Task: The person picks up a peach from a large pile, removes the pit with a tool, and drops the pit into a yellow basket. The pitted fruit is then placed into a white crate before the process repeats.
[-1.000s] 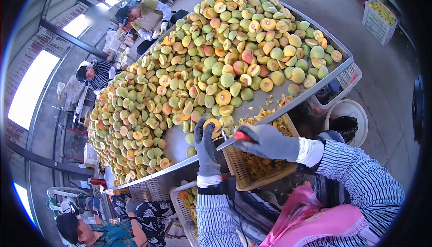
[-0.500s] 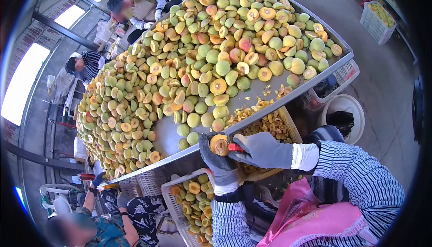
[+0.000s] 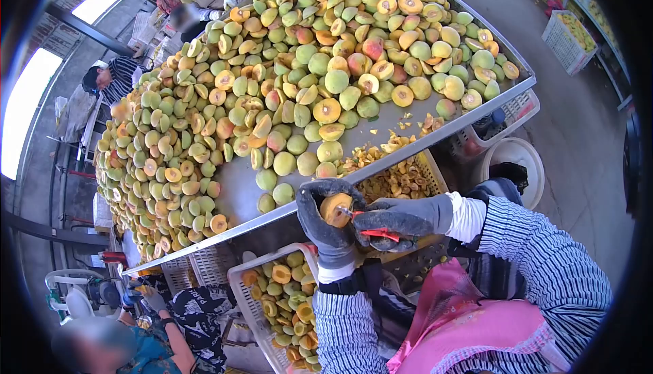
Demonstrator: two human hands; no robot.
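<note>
The left hand (image 3: 328, 232), in a dark grey knit glove, is curled shut around an orange-fleshed peach half (image 3: 333, 208), whose cut face is turned up and toward three o'clock. From that side comes the right hand (image 3: 403, 219), gloved alike and clenched on a red-handled pitting tool (image 3: 378, 234). The tool's long axis runs three to nine, and its metal tip appears to meet the cut face. Both hands sit just below the rim of the grey metal sorting table (image 3: 422, 144). At seven o'clock from the fruit stands a white plastic crate (image 3: 272, 257) of halves. At two o'clock is a tan crate (image 3: 441, 178) of scraps.
</note>
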